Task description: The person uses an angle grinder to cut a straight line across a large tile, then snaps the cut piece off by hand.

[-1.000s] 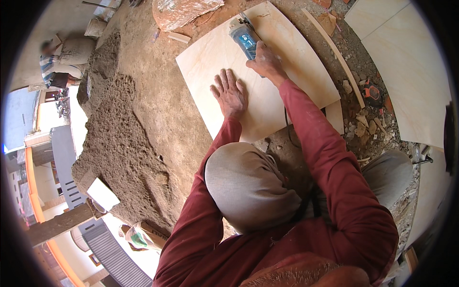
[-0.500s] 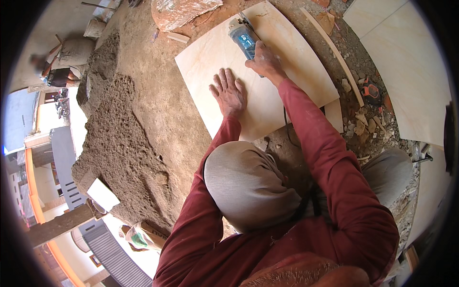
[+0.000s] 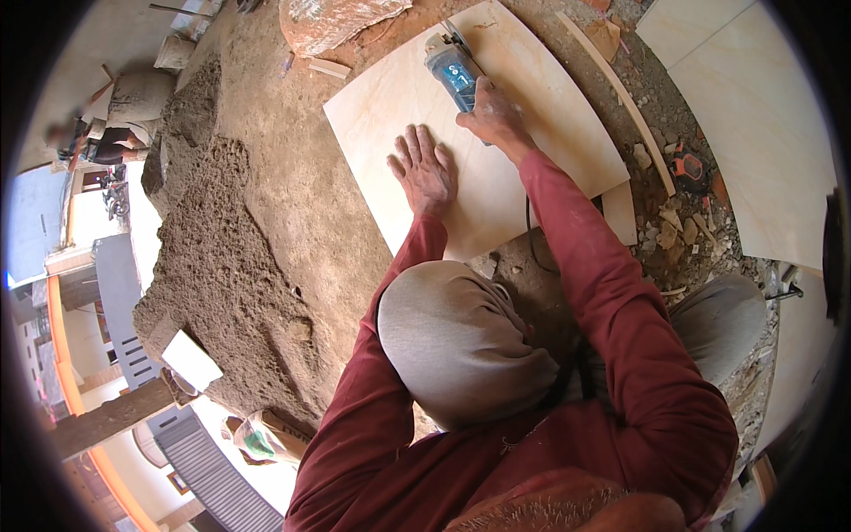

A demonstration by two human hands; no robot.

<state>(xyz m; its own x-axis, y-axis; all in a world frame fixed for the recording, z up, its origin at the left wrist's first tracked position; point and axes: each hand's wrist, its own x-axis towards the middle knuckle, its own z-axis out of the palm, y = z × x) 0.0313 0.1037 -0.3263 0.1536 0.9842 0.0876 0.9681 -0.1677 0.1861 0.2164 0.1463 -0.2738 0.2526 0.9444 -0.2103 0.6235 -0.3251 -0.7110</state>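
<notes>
Your right hand (image 3: 493, 117), in the upper middle of the frame, has its fingers closed around the rear of a blue power tool (image 3: 454, 73), which sits over the upper part of a large cream tile (image 3: 377, 102) with its disc end toward the top edge. Your left hand (image 3: 428, 180) lies flat on the same tile, lower and to the left of the tool, its fingers open and slightly spread, gripping nothing. A dark cord (image 3: 534, 244) shows beside your right sleeve, near a smaller cream piece (image 3: 620, 215) at the tile's lower right corner. At upper right, 1 thin curved strip (image 3: 620, 102) lies near a red-and-black object (image 3: 689, 170). A heap of sand (image 3: 222, 257) fills the left middle, and 1 co-worker (image 3: 113, 149) bends at upper left.
</notes>
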